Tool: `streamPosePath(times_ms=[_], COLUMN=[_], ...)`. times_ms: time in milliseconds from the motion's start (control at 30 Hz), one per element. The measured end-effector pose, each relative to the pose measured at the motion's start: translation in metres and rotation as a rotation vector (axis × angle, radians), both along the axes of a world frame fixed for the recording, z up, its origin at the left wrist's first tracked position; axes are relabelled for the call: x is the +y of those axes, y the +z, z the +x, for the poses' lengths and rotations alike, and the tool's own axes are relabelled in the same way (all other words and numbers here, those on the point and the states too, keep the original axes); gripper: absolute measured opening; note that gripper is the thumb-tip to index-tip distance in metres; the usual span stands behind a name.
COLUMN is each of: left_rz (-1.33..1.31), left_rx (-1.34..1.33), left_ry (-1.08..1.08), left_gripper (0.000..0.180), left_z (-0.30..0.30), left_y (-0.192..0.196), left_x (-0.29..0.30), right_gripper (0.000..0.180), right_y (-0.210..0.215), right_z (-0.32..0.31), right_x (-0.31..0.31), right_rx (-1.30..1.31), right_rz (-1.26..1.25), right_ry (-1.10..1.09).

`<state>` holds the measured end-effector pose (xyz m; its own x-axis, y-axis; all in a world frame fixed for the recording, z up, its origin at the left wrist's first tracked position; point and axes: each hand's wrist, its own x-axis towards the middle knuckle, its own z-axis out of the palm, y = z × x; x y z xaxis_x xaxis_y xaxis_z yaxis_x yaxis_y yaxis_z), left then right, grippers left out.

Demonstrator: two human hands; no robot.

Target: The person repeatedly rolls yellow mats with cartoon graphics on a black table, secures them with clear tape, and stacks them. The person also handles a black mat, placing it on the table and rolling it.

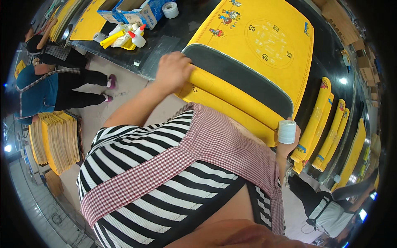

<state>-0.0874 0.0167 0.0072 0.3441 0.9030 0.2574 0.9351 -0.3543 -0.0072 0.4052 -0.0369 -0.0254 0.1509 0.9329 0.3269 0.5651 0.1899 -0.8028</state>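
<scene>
Left grip (174, 71) holds a part-rolled yellow mat (235, 99) — right grip (287, 149), white tape (287, 132).

In the upper middle of the frame, one mat (252, 31) lies on the table (188, 27). Its rolled end (235, 98) is below the flat part; the left hand (174, 71) is on the left end of this roll, and the right hand (288, 148), holding a tape roll (286, 133), is at the right end. In the upper left, bottles (137, 40) are below a box (144, 15). Rolled mats (314, 128) lie on the table at the right. At the left, a stack of mats (61, 142) is below two people (62, 89).
</scene>
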Motion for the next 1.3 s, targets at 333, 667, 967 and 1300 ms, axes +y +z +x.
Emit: streamPosePath(times_ms=[333, 667, 967, 1300], left_rz=[-0.064, -0.003, -0.233, -0.232], left_rx=[-1.076, -0.597, -0.221, -0.353], left_ry=[0.358, 0.400, -0.330, -0.342], left_gripper=[0.029, 0.029, 0.059, 0.049], left_z=[0.004, 0.014, 0.124, 0.125], left_y=[-0.032, -0.025, 0.016, 0.023], left_x=[-0.050, -0.039, -0.005, 0.016], right_gripper=[0.046, 0.037, 0.027, 0.037], right_y=[-0.016, -0.043, 0.009, 0.092], right_z=[0.010, 0.031, 0.008, -0.109], right_x=[-0.005, 0.005, 0.049, 0.079], right_rx=[0.559, 0.439, 0.268, 0.772], right_rz=[-0.253, -0.280, -0.075, -0.196], right_ry=[0.033, -0.174, -0.181, 0.335])
